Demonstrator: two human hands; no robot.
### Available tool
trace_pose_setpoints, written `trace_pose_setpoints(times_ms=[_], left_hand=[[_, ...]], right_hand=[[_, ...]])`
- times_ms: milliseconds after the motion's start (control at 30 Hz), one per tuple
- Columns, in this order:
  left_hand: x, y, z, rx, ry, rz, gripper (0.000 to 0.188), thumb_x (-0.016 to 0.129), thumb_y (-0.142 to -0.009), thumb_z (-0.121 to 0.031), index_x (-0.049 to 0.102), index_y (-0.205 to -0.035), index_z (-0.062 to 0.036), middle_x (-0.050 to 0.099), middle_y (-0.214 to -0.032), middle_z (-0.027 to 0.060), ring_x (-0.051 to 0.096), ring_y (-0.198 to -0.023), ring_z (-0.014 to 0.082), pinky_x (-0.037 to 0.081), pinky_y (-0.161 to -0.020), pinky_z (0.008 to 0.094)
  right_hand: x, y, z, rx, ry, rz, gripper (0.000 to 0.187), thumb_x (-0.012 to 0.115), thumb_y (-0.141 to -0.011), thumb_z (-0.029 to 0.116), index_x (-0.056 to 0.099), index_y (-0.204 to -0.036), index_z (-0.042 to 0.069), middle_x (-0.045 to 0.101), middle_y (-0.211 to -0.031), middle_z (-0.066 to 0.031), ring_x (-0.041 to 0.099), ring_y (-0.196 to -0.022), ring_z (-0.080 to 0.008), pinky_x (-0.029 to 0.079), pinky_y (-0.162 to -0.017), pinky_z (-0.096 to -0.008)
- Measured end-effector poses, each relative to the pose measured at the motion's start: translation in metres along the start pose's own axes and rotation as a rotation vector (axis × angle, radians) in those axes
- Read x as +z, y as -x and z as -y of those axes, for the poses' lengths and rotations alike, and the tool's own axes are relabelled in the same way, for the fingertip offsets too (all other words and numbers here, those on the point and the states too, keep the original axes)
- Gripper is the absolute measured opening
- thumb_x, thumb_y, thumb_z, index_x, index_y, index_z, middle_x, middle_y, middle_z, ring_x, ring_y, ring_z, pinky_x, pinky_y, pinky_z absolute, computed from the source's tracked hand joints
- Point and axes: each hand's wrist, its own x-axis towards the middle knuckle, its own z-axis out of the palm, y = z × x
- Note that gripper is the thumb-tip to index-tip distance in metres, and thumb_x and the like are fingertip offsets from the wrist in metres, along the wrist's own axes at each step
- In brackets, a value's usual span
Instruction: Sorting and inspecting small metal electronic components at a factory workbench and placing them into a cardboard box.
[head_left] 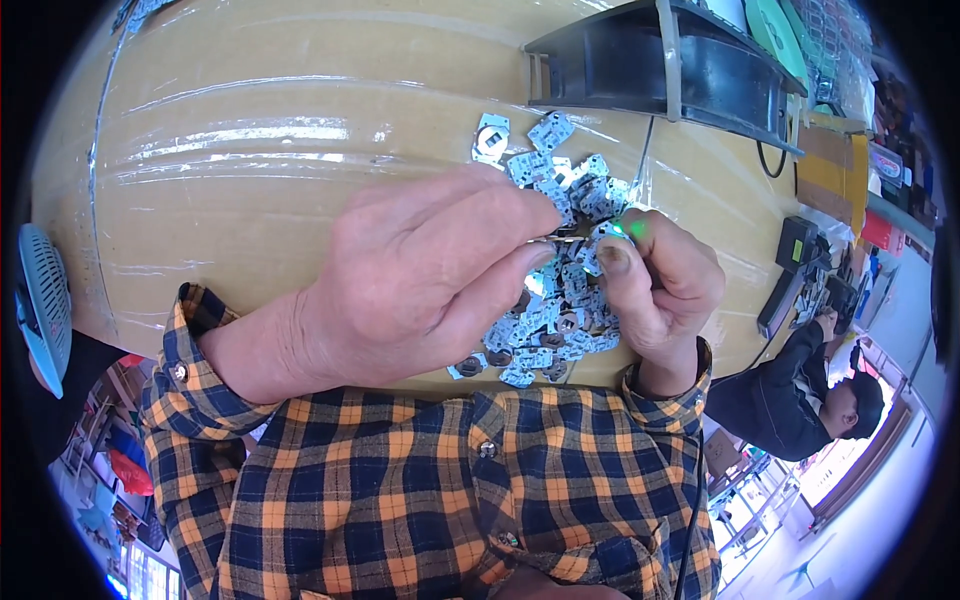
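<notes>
My right hand (672, 285) pinches a small white circuit board (604, 240) between thumb and bent fingers. A green glow lights the board's edge and the fingertip beside it. From the left, my left hand (430, 275) reaches across with thumb and forefinger closed on a thin, shiny metal piece (566, 239). Its far end points at the board; whether they touch I cannot tell, and its kind is unclear. Below and behind both hands lies a loose pile of similar circuit boards (570, 345), some with round parts on them. My left hand covers part of this pile.
The table (230, 220) is covered in brown board and clear tape. A black plastic bin (620, 70) stands at the back. Right of it are a cardboard box (832, 175) and a black device (795, 245). A light-blue perforated object (45, 300) is far left. Another person (790, 400) works at right.
</notes>
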Motion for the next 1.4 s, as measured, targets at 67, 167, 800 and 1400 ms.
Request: trace_pose_setpoints(times_ms=[67, 167, 800, 1400], left_hand=[[0.001, 0.001, 0.001, 0.004, -0.001, 0.011, 0.027, 0.069, -0.074, 0.009, 0.065, -0.100, 0.0023, 0.066, -0.081, 0.0122, 0.061, -0.062, 0.0193, 0.047, -0.054, 0.0267], [0.005, 0.001, 0.003, 0.049, 0.020, 0.014, 0.029, 0.068, -0.073, 0.009, 0.065, -0.101, 0.0018, 0.066, -0.083, 0.0123, 0.063, -0.064, 0.0210, 0.049, -0.056, 0.0278], [-0.008, -0.006, -0.007, -0.026, 0.165, 0.161, 0.015, 0.062, -0.090, -0.004, 0.064, -0.103, 0.0026, 0.066, -0.087, 0.0079, 0.065, -0.072, 0.0118, 0.050, -0.063, 0.0226], [-0.007, -0.004, -0.008, -0.309, 0.464, 0.223, 0.014, 0.056, -0.093, -0.002, 0.064, -0.104, 0.0016, 0.064, -0.078, 0.0025, 0.062, -0.063, 0.0047, 0.046, -0.052, 0.0170]], right_hand=[[0.002, 0.003, 0.006, 0.185, -0.168, -0.001, 0.019, 0.066, -0.085, 0.006, 0.056, -0.070, -0.001, 0.050, -0.057, -0.0035, 0.044, -0.046, -0.0121, 0.033, -0.044, -0.0283], [0.003, 0.005, 0.007, 0.226, -0.303, 0.027, 0.021, 0.062, -0.089, 0.006, 0.056, -0.071, 0.000, 0.049, -0.055, 0.0007, 0.042, -0.046, -0.0062, 0.031, -0.043, -0.0249], [0.006, 0.005, 0.006, -0.165, -0.058, 0.048, 0.022, 0.067, -0.089, 0.010, 0.062, -0.070, 0.001, 0.058, -0.059, -0.0019, 0.049, -0.049, -0.0069, 0.037, -0.043, -0.0245], [0.001, 0.007, 0.008, -0.052, -0.189, 0.052, 0.033, 0.054, -0.099, 0.023, 0.060, -0.080, -0.004, 0.057, -0.065, -0.0021, 0.050, -0.049, -0.0063, 0.036, -0.045, -0.0201]])
